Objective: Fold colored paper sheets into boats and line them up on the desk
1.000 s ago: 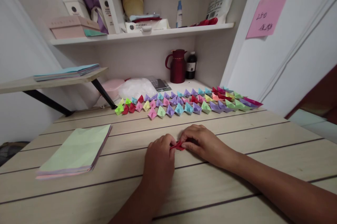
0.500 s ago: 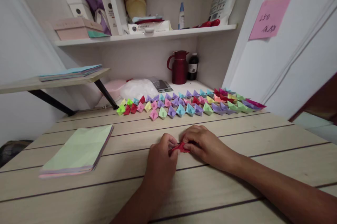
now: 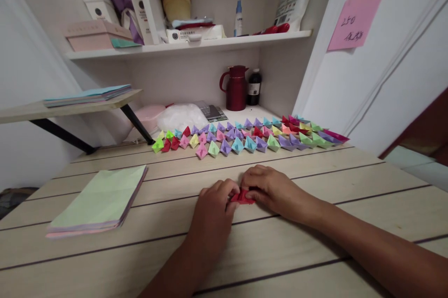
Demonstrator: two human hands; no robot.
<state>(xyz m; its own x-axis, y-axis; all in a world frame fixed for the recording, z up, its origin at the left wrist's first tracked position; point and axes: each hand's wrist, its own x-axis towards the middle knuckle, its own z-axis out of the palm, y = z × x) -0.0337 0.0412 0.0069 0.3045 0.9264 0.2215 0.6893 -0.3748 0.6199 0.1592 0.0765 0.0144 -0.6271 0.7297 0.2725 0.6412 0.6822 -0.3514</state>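
Note:
My left hand and my right hand meet at the middle of the wooden table, both pinching a small piece of folded red paper pressed low against the tabletop. Fingers hide most of the red paper. Beyond the hands, several small folded paper boats in many colours stand in rows across the far part of the table. A stack of coloured paper sheets, pale green on top, lies to the left of my left hand.
A dark red jug and a dark bottle stand against the back wall. A crumpled plastic bag lies beside them. A side shelf with papers juts in at left. A pink note sticks on the right wall.
My fingers have shifted on the red paper, which now looks more bunched and sits lower between the hands. The view has swayed slightly; the hands stay in the same spot.

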